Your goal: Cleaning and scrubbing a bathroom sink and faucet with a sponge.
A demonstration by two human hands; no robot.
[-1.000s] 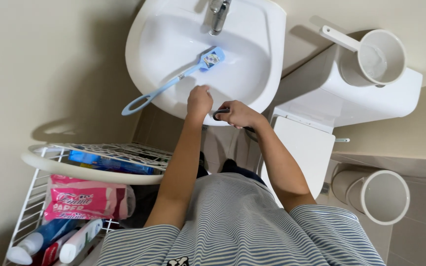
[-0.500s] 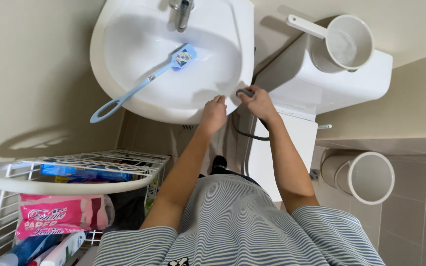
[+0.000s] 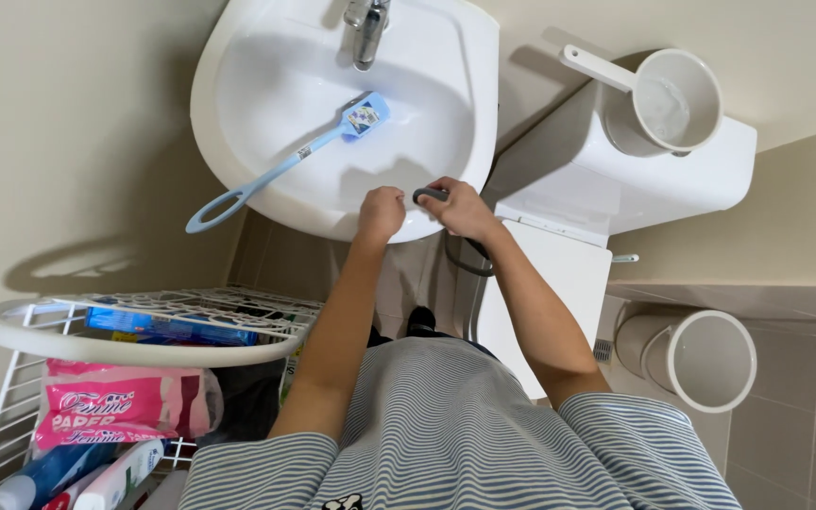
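Your right hand (image 3: 460, 208) grip pinches the grey hose end (image 3: 430, 195) at the sink (image 3: 238, 85) front rim; left hand (image 3: 382, 212) fisted just beside, touching nothing visible.

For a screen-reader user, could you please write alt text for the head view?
Both hands meet at the front rim of a white sink, the right hand gripping a dark hose end, the left hand closed beside it. A blue long-handled brush lies in the basin.
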